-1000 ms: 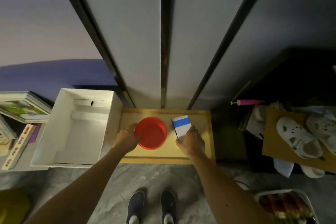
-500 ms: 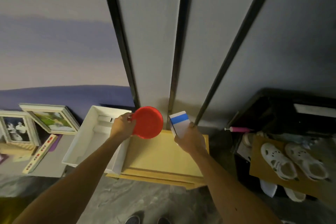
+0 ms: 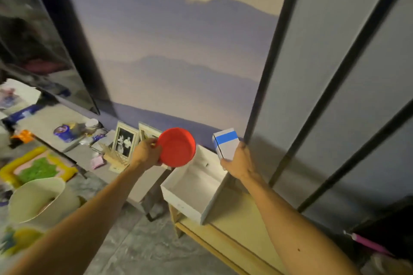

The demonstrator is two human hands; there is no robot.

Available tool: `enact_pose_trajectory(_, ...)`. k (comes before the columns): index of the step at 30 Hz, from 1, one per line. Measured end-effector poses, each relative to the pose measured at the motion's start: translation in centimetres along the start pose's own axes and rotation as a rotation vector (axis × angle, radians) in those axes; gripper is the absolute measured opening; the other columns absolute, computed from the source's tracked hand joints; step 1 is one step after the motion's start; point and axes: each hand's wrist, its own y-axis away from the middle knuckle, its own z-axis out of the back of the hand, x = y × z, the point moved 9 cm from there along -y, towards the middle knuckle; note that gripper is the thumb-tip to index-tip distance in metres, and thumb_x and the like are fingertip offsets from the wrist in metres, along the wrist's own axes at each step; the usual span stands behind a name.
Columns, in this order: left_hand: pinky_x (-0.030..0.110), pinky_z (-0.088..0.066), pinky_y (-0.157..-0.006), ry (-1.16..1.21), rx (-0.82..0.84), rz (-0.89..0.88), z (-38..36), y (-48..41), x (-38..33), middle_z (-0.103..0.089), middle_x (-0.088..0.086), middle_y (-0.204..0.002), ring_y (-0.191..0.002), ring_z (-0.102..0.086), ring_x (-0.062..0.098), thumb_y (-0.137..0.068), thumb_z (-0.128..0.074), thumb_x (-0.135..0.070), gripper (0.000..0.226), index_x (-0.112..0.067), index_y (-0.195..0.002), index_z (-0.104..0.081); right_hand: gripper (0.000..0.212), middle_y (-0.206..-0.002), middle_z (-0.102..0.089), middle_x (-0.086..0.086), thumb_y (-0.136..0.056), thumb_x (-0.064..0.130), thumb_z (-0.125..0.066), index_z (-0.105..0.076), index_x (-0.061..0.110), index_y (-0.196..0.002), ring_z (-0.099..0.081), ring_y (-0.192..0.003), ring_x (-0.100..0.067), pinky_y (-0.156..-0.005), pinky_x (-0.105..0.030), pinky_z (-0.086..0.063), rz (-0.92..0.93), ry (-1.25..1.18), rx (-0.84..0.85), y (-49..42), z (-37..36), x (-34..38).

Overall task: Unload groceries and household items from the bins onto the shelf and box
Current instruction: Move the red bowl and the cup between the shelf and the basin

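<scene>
**Head view: red bowl (image 3: 177,147) and blue-banded carton (image 3: 226,144) lifted clear of the wooden tray (image 3: 232,219)**

Two bare arms are seen reaching forward. The bowl is gripped at its left rim by the left hand (image 3: 146,152), fingers curled round the edge, and is tipped so that its round face is turned toward the camera. The carton is clasped round its lower end by the right hand (image 3: 238,162) and held nearly upright. The hands are kept well apart, each closed on its own item.

A second ago both items were seen low on the tray, already under the hands; now they are held in mid-air and the view has been swung to the left. An open white box (image 3: 182,202) is thus brought beneath and between the hands; a grey ledge (image 3: 73,154) with a framed photograph (image 3: 124,142) is shown further left, below a mountain mural (image 3: 178,62).

The pick-up is judged complete for both items; nothing has yet been set down. The white box is the nearest likely destination; whether it or the ledge is intended cannot be told.
</scene>
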Motion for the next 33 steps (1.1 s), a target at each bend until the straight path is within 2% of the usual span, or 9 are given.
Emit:
enact_pose_trajectory(4, 0.044, -0.065, -0.057, 0.046, -0.112, 0.136, 9.7, -0.6, 7.5, -0.078, 0.010, -0.083, -0.057, -0.076, 0.029, -0.100, -0.058, -0.016, 0.014, -0.019, -0.111, -0.068, 0.082, -0.133, -0.062, -0.011, -0.084, 0.055, -0.082, -0.045, 0.012, -0.143, -0.065, -0.121, -0.033, -0.088, -0.039, -0.056, 0.177, 0.080, 0.049, 0.9, -4.8, 11.4)
enact_pose_trajectory(6, 0.043, -0.065, -0.056, 0.073, -0.177, 0.191, 14.6, -0.4, 11.4, -0.077, 0.010, -0.084, -0.058, -0.077, 0.029, -0.102, -0.059, -0.016, 0.013, -0.023, -0.112, -0.064, 0.085, -0.137, -0.059, -0.009, -0.087, 0.055, -0.083, -0.040, 0.013, -0.147, -0.063, -0.123, -0.029, -0.086, -0.036, -0.052, 0.237, 0.086, 0.111, 1.7, -8.2, 16.8)
enact_pose_trajectory(9, 0.041, -0.064, -0.057, 0.084, -0.285, 0.245, 21.8, 0.2, 16.8, -0.076, 0.007, -0.074, -0.053, -0.075, 0.028, -0.100, -0.062, -0.020, 0.015, -0.024, -0.114, -0.067, 0.090, -0.137, -0.058, -0.010, -0.085, 0.058, -0.083, -0.037, 0.013, -0.149, -0.062, -0.121, -0.027, -0.083, -0.032, -0.049, 0.319, 0.084, 0.171, 3.3, -13.6, 24.3)
enact_pose_trajectory(12, 0.051, -0.066, -0.060, 0.108, -0.351, 0.293, 28.0, 0.2, 22.6, -0.075, 0.008, -0.070, -0.054, -0.075, 0.030, -0.098, -0.063, -0.017, 0.015, -0.019, -0.111, -0.070, 0.091, -0.136, -0.058, -0.009, -0.087, 0.055, -0.083, -0.035, 0.011, -0.151, -0.061, -0.119, -0.025, -0.076, -0.030, -0.049, 0.399, 0.089, 0.229, 5.4, -18.6, 31.1)
enact_pose_trajectory(14, 0.053, -0.065, -0.059, 0.104, -0.379, 0.326, 31.6, 0.4, 26.1, -0.076, 0.012, -0.073, -0.055, -0.076, 0.029, -0.098, -0.063, -0.016, 0.016, -0.019, -0.111, -0.071, 0.095, -0.136, -0.057, -0.011, -0.087, 0.055, -0.083, -0.033, 0.010, -0.154, -0.062, -0.117, -0.027, -0.075, -0.031, -0.048, 0.450, 0.108, 0.269, 6.7, -21.9, 35.3)
enact_pose_trajectory(17, 0.055, -0.065, -0.059, 0.096, -0.437, 0.359, 36.6, 0.9, 30.6, -0.077, 0.012, -0.076, -0.055, -0.076, 0.028, -0.097, -0.062, -0.017, 0.018, -0.018, -0.111, -0.073, 0.094, -0.132, -0.059, -0.011, -0.083, 0.062, -0.081, -0.036, 0.012, -0.149, -0.064, -0.112, -0.029, -0.081, -0.039, -0.059, 0.521, 0.125, 0.291, 8.5, -26.6, 40.8)
enact_pose_trajectory(25, 0.051, -0.067, -0.066, 0.196, -0.548, 0.485, 44.9, 2.1, 40.7, -0.078, 0.013, -0.080, -0.057, -0.076, 0.031, -0.097, -0.061, -0.012, 0.019, -0.013, -0.113, -0.071, 0.093, -0.134, -0.059, -0.016, -0.084, 0.060, -0.076, -0.036, 0.008, -0.149, -0.063, -0.118, -0.036, -0.084, -0.041, -0.053, 0.661, 0.231, 0.401, 11.1, -38.1, 52.0)
enact_pose_trajectory(30, 0.042, -0.065, -0.055, 0.223, -0.600, 0.546, 48.0, 0.3, 45.9, -0.077, 0.013, -0.083, -0.056, -0.076, 0.031, -0.098, -0.059, -0.007, 0.025, -0.019, -0.118, -0.066, 0.093, -0.135, -0.058, -0.016, -0.084, 0.059, -0.079, -0.035, 0.008, -0.148, -0.062, -0.119, -0.035, -0.086, -0.042, -0.055, 0.729, 0.218, 0.467, 10.6, -45.4, 58.0)
enact_pose_trajectory(33, 0.051, -0.066, -0.063, 0.229, -0.568, 0.587, 49.5, -3.3, 49.4, -0.077, 0.013, -0.090, -0.059, -0.077, 0.032, -0.098, -0.060, -0.007, 0.026, -0.019, -0.121, -0.066, 0.092, -0.134, -0.056, -0.015, -0.084, 0.059, -0.079, -0.036, 0.008, -0.146, -0.061, -0.118, -0.034, -0.080, -0.039, -0.049, 0.744, 0.231, 0.520, 9.4, -50.4, 61.2)
